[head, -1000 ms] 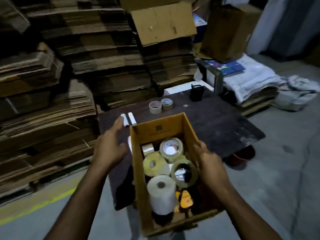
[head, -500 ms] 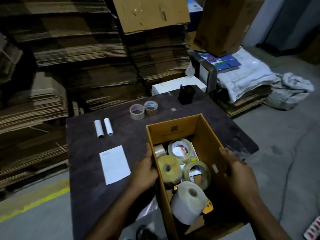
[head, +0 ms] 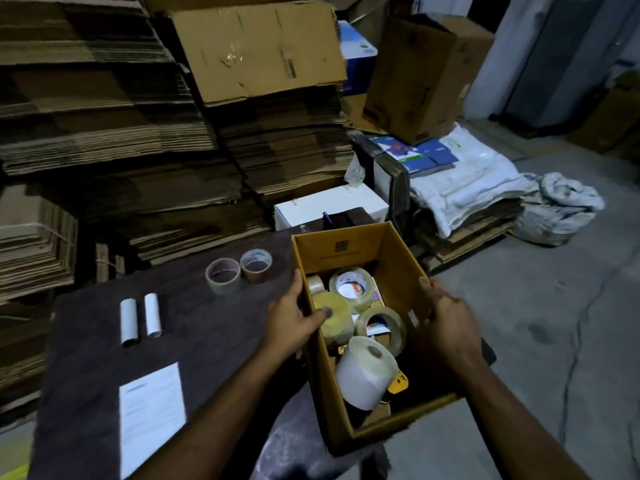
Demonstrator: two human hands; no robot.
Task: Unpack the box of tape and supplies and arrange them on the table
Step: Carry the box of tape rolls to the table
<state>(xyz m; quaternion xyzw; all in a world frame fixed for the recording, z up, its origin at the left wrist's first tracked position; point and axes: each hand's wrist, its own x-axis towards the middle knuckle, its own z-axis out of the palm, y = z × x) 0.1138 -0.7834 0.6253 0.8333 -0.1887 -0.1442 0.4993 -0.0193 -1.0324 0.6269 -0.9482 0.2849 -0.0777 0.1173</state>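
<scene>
The box [head: 363,327] now sits on the desk [head: 194,327] at its right edge, carried in from the near side, still full of tape rolls [head: 353,289]. The left hand [head: 294,323] has come over the left wall, thumb inside; the right hand [head: 446,323] clasps the right wall, so unpacking looks ready to resume.

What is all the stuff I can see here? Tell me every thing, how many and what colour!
box: one, yellow-brown, open, on the table's right part.
tape rolls in box: at least four, clear or yellowish.
white roll: one, near end of the box.
tape rolls on table: two, tan and brown, side by side left of the box.
white tubes: two, lying parallel at the table's left.
paper sheet: one, white, near edge.
table: one, dark brown.
flattened cardboard stacks: many, brown, behind.
white cloth pile: right, on the floor.
left hand: grips the box's left wall.
right hand: grips its right wall.
</scene>
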